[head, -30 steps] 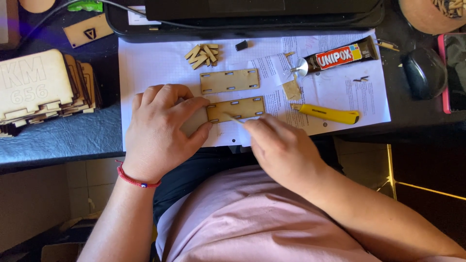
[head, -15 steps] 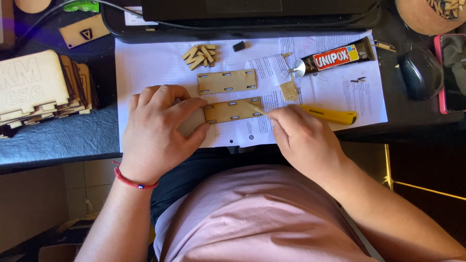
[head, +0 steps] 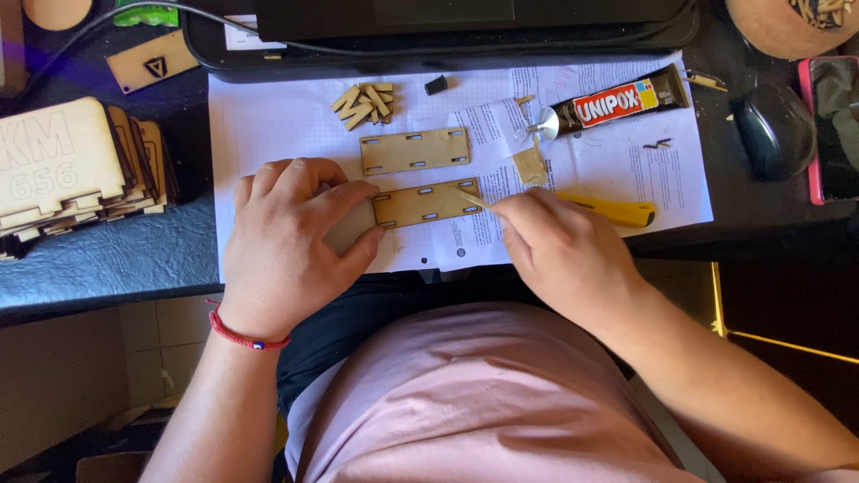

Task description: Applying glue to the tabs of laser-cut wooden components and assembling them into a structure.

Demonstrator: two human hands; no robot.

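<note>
While the left hand presses flat on the left end of a slotted, rectangular light-wood panel, the right hand brings a thin pale stick to the panel's right end.

The left hand lies spread, fingers closed on nothing, its fingertips touching the panel; the right hand is pinched narrow around the stick, whose tip points left and meets the panel's upper right corner. The panel lies between the two hands, its long axis running left to right on a white printed paper sheet on the dark worktop. A second, matching slotted panel lies parallel just beyond it. Further out are small wooden tabs, a black and red glue tube and a yellow utility knife, just beside the right hand.
</note>
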